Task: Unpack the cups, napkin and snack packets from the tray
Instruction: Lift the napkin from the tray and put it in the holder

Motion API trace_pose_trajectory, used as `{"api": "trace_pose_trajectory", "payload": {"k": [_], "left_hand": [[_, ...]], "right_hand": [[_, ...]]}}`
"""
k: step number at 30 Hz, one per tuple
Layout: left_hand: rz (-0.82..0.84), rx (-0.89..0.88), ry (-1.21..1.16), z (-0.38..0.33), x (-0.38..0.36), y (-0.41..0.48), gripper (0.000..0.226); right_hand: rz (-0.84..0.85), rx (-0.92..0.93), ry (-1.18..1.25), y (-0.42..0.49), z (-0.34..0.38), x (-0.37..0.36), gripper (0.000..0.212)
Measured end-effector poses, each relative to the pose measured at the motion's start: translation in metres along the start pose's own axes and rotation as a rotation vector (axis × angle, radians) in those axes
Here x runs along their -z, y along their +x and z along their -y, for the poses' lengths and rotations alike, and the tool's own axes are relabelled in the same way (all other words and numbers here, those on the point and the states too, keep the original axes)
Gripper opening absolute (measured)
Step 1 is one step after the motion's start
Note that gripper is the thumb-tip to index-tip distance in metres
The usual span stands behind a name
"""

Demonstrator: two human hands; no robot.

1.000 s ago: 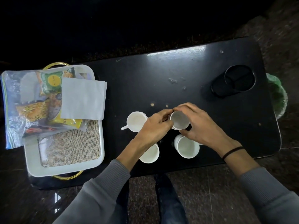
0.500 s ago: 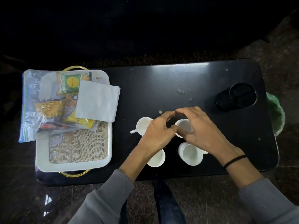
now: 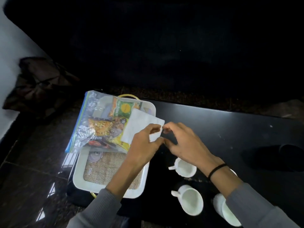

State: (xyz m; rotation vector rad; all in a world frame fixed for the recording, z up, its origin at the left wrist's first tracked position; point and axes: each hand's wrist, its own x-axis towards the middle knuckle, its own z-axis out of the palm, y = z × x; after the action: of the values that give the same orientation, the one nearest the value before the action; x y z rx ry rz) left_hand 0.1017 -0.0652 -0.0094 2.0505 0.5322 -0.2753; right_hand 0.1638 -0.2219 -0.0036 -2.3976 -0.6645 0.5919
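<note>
Far left: dark bag [image 3: 39, 83] on the floor against a pale wall, well clear of the table.

Zip bag [image 3: 85, 122] of snack packets [image 3: 107, 129] lies across the far half of the white tray [image 3: 79, 175], overhanging the tray's left rim. Green/orange packet [image 3: 122, 107] at the far end, yellow one below it. Near half of the tray shows bare burlap liner [image 3: 105, 168]. Tray sits at the left end of the black table [image 3: 213, 122], gold handle [image 3: 127, 95] at the far side.

Napkin [image 3: 139, 124] on top of the packets, right edge sticking out past the tray's right rim.

Left hand [image 3: 144, 145]: fingers curled, thumb and fingertips pinching the napkin's right edge. Forearm crosses the tray's near right corner.

Right hand [image 3: 184, 142]: curled, fingertips right at the same napkin corner, touching or nearly so; can't tell whether it actually grips. Wrist passes over the cups.

Cups [image 3: 190, 199]: three in view on the table, off the tray, near edge, right of the tray. One [image 3: 185, 167] partly under the right wrist, one [image 3: 225, 209] partly under the right sleeve.

Open tabletop beyond the hands, centre to right. Dark round holder [image 3: 286, 155] at far right.
</note>
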Motion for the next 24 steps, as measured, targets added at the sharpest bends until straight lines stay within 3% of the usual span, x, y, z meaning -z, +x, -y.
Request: {"api": "trace_pose_trajectory", "payload": {"k": [4,7,11,16,19,24], "left_hand": [[-0.151,0.001,0.462,0.027,0.025,0.024,0.054],[-0.134,0.077,0.579,0.040,0.033,0.038,0.070],[-0.108,0.144,0.581,0.049,0.032,0.053,0.082],[-0.112,0.166,0.599,0.053,0.032,0.062,0.083],[-0.113,0.175,0.561,0.056,0.034,0.066,0.081],[-0.168,0.235,0.292,0.063,0.040,0.069,0.067]], "right_hand": [[0.054,-0.020,-0.035,0.043,0.012,-0.019,0.043],[0.079,-0.076,-0.062,0.066,0.015,-0.029,0.047],[0.061,-0.181,-0.072,0.081,0.012,-0.039,0.055],[0.088,-0.360,0.114,0.084,0.006,-0.050,0.084],[0.086,-0.419,0.200,0.085,0.006,-0.057,0.086],[0.058,-0.458,0.259,0.085,0.004,-0.061,0.082]]}}
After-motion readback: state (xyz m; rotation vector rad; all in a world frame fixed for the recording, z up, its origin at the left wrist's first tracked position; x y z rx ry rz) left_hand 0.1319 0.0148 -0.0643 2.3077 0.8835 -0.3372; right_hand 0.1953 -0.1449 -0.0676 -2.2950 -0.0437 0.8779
